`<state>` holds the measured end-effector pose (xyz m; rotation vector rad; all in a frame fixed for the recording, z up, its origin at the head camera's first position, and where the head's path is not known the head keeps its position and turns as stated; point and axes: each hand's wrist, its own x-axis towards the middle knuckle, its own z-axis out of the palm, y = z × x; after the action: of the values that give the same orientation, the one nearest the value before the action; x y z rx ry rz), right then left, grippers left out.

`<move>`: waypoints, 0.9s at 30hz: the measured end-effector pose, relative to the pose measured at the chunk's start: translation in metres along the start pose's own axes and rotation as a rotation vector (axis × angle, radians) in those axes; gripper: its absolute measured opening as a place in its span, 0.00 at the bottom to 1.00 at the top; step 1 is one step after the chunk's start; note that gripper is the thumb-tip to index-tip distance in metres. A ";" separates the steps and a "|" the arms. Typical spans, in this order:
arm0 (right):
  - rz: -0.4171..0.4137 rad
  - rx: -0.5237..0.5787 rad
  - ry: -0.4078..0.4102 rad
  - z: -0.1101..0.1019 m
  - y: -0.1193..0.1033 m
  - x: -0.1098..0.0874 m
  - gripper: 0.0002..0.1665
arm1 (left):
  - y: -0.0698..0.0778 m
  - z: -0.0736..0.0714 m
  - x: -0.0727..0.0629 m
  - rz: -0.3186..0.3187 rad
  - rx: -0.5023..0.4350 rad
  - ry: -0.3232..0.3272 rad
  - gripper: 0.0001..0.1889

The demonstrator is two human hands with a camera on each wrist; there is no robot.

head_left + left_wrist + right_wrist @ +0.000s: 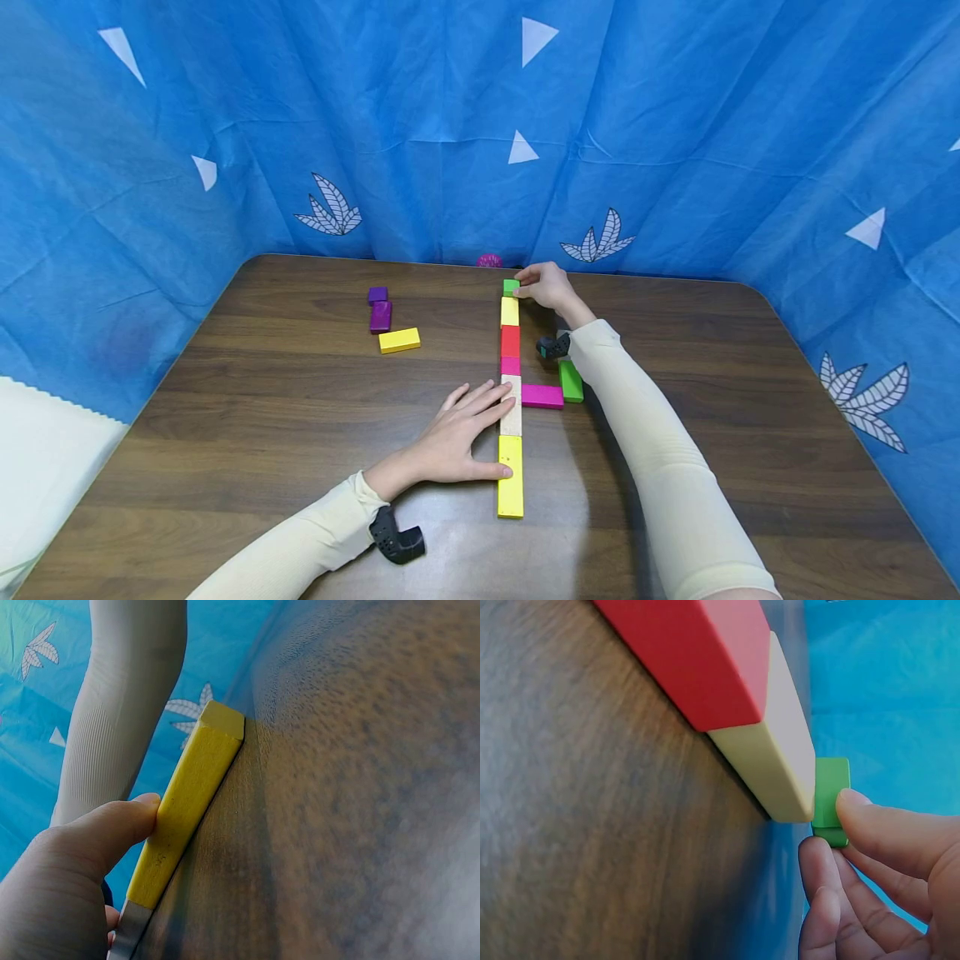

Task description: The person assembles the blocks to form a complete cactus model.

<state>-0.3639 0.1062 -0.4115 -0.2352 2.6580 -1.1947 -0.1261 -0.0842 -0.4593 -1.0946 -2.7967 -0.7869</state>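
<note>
A straight row of coloured blocks runs away from me along the table. At its far end my right hand (551, 287) pinches a small green block (511, 286) between thumb and fingers. In the right wrist view that green block (831, 787) meets the end of a pale yellow block (776, 765), with a red block (697, 660) behind. My left hand (450, 443) lies spread along the near part. Its fingertips touch the plain wooden block (512, 421), and its thumb rests on the long yellow block (511, 496). A small pink block (510, 366) sits mid-row.
Off the row's right side lies a magenta block (542, 397), with a green block (571, 382) at its end. Two purple blocks (381, 317) and a yellow block (400, 340) lie left on the wooden table (262, 400). A blue curtain (450, 125) hangs behind the table.
</note>
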 end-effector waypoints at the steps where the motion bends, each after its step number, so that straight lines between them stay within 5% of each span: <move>1: 0.002 -0.001 -0.001 0.000 0.000 0.000 0.20 | 0.000 0.000 0.000 0.002 0.003 0.001 0.48; 27: 0.041 0.016 -0.029 0.005 0.006 -0.002 0.20 | -0.002 0.001 0.001 -0.032 -0.014 -0.040 0.49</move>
<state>-0.3609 0.1070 -0.4184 -0.1926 2.6142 -1.1905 -0.1275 -0.0845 -0.4612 -1.0814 -2.8529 -0.7974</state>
